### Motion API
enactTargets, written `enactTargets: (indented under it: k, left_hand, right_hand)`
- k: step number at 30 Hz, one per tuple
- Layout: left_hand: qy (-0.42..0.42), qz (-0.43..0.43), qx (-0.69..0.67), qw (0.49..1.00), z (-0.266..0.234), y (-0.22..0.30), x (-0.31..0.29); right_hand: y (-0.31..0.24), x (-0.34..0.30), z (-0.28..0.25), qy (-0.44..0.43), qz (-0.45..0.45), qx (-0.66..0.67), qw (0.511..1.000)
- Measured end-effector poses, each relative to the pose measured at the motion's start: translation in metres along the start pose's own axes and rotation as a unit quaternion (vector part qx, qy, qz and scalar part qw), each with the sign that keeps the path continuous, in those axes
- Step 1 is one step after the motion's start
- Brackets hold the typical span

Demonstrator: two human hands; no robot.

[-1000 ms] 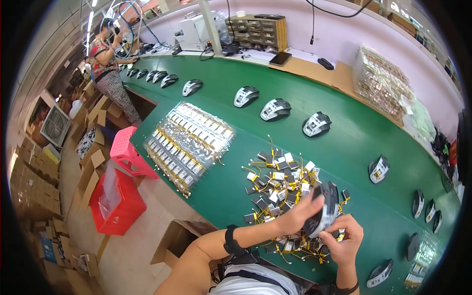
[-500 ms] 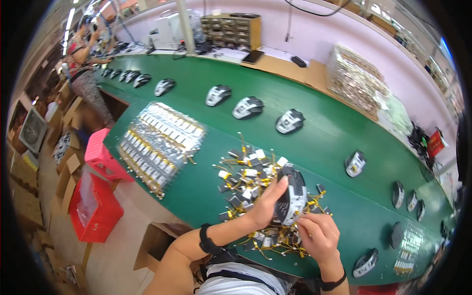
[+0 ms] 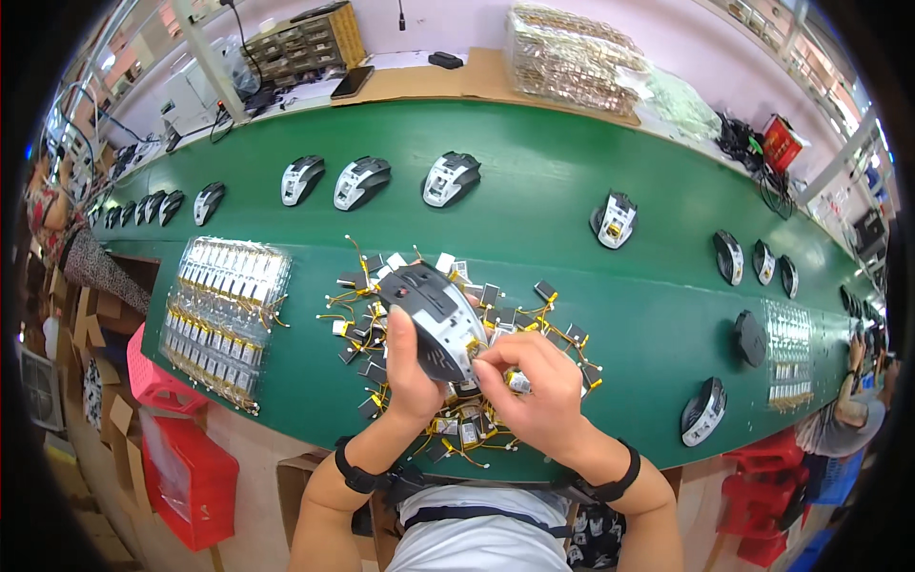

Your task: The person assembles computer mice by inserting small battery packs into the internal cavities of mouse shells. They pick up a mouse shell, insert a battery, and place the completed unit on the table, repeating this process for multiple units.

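Note:
In front of me my left hand (image 3: 412,374) grips a black and white computer mouse (image 3: 434,315) from its left side, thumb along the black shell. The mouse is tilted, with an open bay in its white part. At the lower right end of that bay my right hand (image 3: 534,381) pinches a small yellow-taped battery (image 3: 474,349), mostly hidden by the fingertips and the shell. Below and around both hands spreads a loose pile of small batteries (image 3: 467,431), grey and white with yellow ends and thin wires.
Clear trays of batteries (image 3: 226,310) lie on the green table (image 3: 315,419) at left, and another tray (image 3: 789,357) at right. Several mice (image 3: 450,179) stand along the far strip. A lone mouse (image 3: 704,412) sits at right. A red bin (image 3: 195,486) is on the floor at left.
My view has swung to the right, so the table's things sit further left. The mouse is now turned more toward lying flat. My right fingers stay at its lower end.

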State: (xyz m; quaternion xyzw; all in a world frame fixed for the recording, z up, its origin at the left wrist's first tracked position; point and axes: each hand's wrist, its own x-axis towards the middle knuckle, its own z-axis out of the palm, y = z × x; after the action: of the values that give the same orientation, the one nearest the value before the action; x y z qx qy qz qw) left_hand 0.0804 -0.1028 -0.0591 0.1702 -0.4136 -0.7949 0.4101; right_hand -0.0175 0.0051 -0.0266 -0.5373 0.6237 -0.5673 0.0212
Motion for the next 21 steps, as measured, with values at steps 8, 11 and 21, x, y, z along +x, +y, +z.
enactTargets:
  k: [8, 11, 21]
  left_hand:
    - [-0.008, -0.056, -0.108, 0.993, 0.004, 0.016, 0.005]
    - [0.000, -0.062, -0.126, 0.990, 0.006, 0.017, 0.003]
    - [-0.002, -0.095, -0.138, 0.986, 0.000, 0.018, 0.004]
  right_hand:
    - [0.000, -0.010, 0.009, -0.002, -0.154, -0.131, 0.979]
    - [0.001, -0.013, 0.006, -0.023, -0.179, -0.167, 0.969]
    - [0.002, -0.019, 0.005, -0.049, -0.209, -0.223, 0.951]
